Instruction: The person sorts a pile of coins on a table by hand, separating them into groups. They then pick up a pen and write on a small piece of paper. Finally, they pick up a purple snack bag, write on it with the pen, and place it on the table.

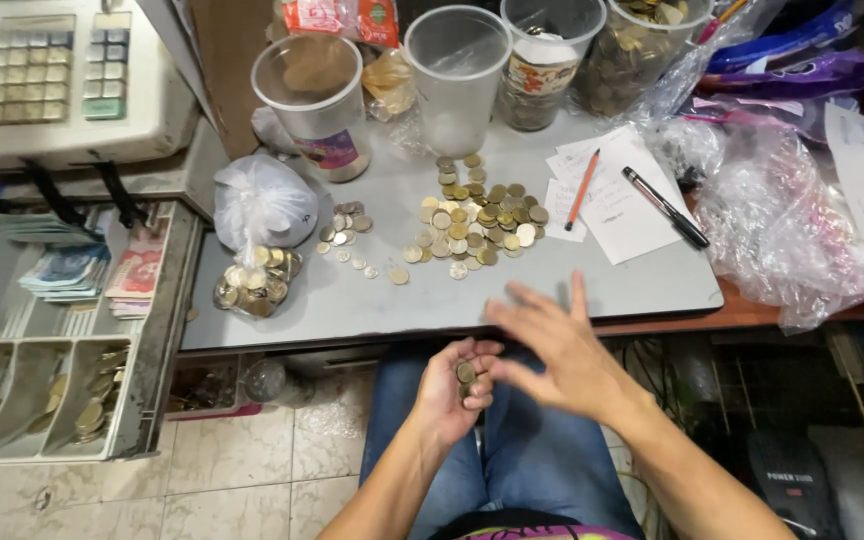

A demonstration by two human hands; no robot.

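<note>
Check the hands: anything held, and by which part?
Left hand cups a few coins in its palm, fingers curled around them. Right hand holds nothing.

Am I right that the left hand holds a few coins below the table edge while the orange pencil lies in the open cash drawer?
Not quite. The left hand does hold coins, but the head view shows the pencil lying on the papers on the table, not in the drawer.

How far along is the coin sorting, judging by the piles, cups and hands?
Looks done: one tied bag of coins lies on the grey tabletop, and a far cup is full. In hand: the left hand cups several coins, the right hand hovering over it. Left: the loose coin pile, with two cups looking empty.
</note>
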